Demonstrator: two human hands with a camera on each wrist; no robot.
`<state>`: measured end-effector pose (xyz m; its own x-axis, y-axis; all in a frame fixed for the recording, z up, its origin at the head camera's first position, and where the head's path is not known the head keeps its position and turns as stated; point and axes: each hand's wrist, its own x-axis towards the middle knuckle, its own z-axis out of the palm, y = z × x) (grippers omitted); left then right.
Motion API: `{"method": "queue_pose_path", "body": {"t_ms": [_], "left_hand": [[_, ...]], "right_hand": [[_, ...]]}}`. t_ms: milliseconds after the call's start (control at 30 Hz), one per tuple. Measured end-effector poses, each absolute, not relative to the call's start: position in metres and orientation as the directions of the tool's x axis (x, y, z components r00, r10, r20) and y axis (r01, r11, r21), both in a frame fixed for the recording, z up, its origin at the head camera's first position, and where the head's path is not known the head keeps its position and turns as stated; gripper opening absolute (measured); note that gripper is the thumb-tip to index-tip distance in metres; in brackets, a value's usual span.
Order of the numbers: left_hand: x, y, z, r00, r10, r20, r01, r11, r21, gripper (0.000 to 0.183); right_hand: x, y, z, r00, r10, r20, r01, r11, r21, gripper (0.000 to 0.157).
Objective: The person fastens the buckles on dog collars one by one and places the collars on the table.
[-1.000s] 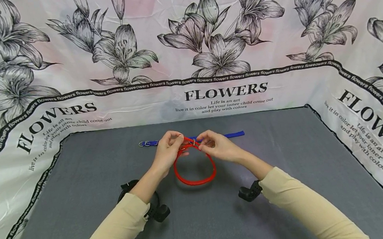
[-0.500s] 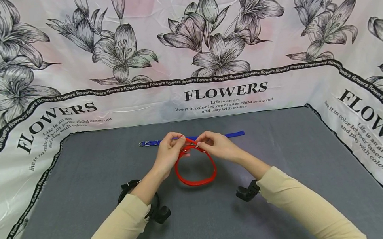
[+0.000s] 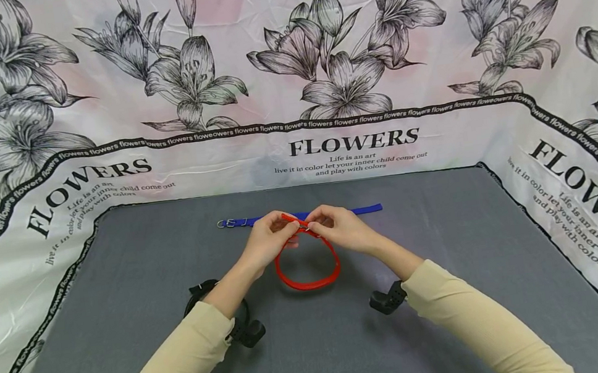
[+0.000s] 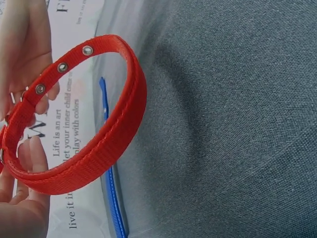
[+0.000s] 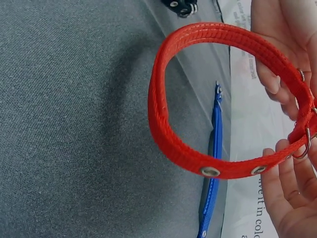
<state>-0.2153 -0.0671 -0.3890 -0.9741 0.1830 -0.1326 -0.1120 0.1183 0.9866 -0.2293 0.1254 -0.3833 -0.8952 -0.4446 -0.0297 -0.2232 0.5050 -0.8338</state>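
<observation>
A red pet collar [image 3: 311, 284], buckled into a loop, hangs upright from both hands over the table. My left hand [image 3: 269, 240] pinches it at the upper left, and a short red strap end pokes up by the fingertips. My right hand [image 3: 340, 229] pinches the collar at the upper right, close to the metal buckle, which the fingers partly hide. Metal eyelets [image 5: 210, 171] run along the strap on the right hand's side, and a D-ring [image 5: 309, 143] shows near its fingers. In the left wrist view the collar's padded band [image 4: 130, 129] faces the camera.
Behind the hands a blue collar [image 3: 367, 209] lies stretched out across the grey table [image 3: 319, 352]. A black collar [image 3: 195, 292] lies looped behind the left forearm. Flower-printed cloth [image 3: 207, 166] stands along the back and sides.
My left hand has shifted slightly right and down, bringing its fingertips closer to the right hand at the buckle. The red strap end now shows above the left fingers. The blue collar stays put.
</observation>
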Motion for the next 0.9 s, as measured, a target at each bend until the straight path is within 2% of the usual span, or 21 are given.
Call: {"method": "queue_pose_path", "body": {"t_ms": [300,667,900], "left_hand": [[-0.2156,-0.0681,-0.3901,-0.974,0.191,-0.121,-0.096,0.133,0.986,0.017],[-0.2175,-0.0703,-0.3888,-0.977,0.172,-0.126,-0.127,0.007,0.992,0.019],[-0.2186,-0.0707,-0.3875,-0.976,0.161,-0.145,-0.149,-0.011,0.989,0.023]], "right_hand": [[-0.2299,0.1224,-0.3838,-0.883,-0.469,-0.013,-0.275,0.541,-0.795,0.02],[-0.2302,0.1238,-0.3845,-0.875,-0.484,0.01,-0.301,0.527,-0.795,0.018],[-0.2304,0.1251,-0.3862,-0.876,-0.482,0.019,-0.308,0.53,-0.79,0.017]]}}
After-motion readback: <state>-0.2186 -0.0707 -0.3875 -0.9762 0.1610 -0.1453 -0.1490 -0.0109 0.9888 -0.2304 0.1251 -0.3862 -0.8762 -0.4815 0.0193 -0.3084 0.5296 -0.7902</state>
